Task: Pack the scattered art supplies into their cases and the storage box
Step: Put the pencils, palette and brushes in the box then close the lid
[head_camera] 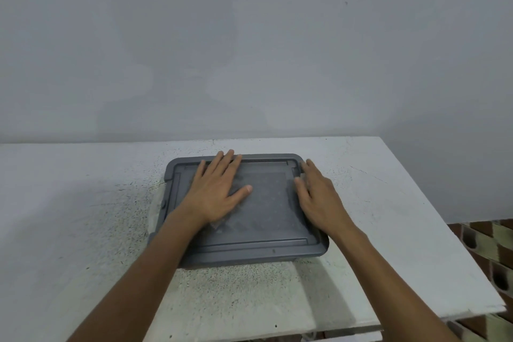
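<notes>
Head view: your left hand [215,191] and right hand [319,197] press flat, fingers straight, gripping nothing, on grey lid [266,203] of storage box [249,257] mid-table [83,216], toward back edge, likely to seat lid.

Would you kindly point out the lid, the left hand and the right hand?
lid [266,203]: head view, bare centre panel.
left hand [216,189]: head view, back of the hand.
right hand [319,197]: head view, back of the hand.
</notes>
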The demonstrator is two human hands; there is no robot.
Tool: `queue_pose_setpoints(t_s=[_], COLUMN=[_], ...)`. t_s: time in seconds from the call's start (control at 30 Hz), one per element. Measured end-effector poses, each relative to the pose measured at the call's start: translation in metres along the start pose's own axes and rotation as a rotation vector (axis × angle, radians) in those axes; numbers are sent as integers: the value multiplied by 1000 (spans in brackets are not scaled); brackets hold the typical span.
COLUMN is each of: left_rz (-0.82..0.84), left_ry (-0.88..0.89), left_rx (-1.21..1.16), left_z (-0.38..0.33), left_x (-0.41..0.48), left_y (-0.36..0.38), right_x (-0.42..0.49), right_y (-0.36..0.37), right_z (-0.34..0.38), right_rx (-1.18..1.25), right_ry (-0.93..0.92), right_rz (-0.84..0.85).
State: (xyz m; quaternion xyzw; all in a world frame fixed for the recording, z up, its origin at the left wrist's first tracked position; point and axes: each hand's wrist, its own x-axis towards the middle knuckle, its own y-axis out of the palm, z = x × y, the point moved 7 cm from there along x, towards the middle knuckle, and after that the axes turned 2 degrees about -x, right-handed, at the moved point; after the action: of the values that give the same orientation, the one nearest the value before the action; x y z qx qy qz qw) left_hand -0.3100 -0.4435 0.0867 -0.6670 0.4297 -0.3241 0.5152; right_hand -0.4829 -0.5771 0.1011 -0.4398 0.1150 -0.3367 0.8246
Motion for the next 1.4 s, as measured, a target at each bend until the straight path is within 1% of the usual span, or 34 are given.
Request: queue_pose_setpoints(t_s=[0.07, 0.17, 0.3, 0.37, 0.47, 0.67, 0.77, 0.87, 0.93, 1.03, 1.07, 1.13, 1.23, 1.3, 1.4], left_rz=[-8, -51, -54, -55, -108, -198, -220, -312, -353, -288, -288, -341, -399, -404, -351], left_ry=[-72, -173, -306, -333, -348, -353, -397, -451, -541, -735, -755, -755, -772, -787, -828], left_rx=[55, 101, 117, 34, -166, -381, -527, -486, -511, -650, -679, -758, -939, -1101, -1421], left_z=[19, 42, 71, 79, 82, 84, 89, 89, 94, 103, 103, 104, 108, 109, 110], left_x=[-12, -35, -61, -70, -76, -76, -78, -83, -89, -98, -99, -98, -102, -106, -112], left_y=[-4, -12, -17, -15, -14, -15, -14, -21, -21, -10, -9, -8, -3, 2, 12], right_x=[14, 29, 40, 43, 49, 53, 53, 47, 44, 42, 42, 42, 41, 40, 40], right_y=[6, 13, 24, 30, 43, 83, 98, 114, 124, 131, 132, 135, 135, 137, 137], right_z=[-2, 1, 15, 26, 54, 98, 116, 138, 150, 157, 158, 159, 163, 164, 162], right_rx=[-107, -262, -430, -468, -543, -528, -522, -517, -529, -565, -569, -574, -572, -563, -544], right_ry=[5, 25, 30, 35, -38, -160, -226, -302, -345, -365, -364, -358, -345, -358, -368], right_rz=[63, 73, 97, 110, 112, 187, 211, 224, 226, 211, 215, 229, 213, 214, 208])
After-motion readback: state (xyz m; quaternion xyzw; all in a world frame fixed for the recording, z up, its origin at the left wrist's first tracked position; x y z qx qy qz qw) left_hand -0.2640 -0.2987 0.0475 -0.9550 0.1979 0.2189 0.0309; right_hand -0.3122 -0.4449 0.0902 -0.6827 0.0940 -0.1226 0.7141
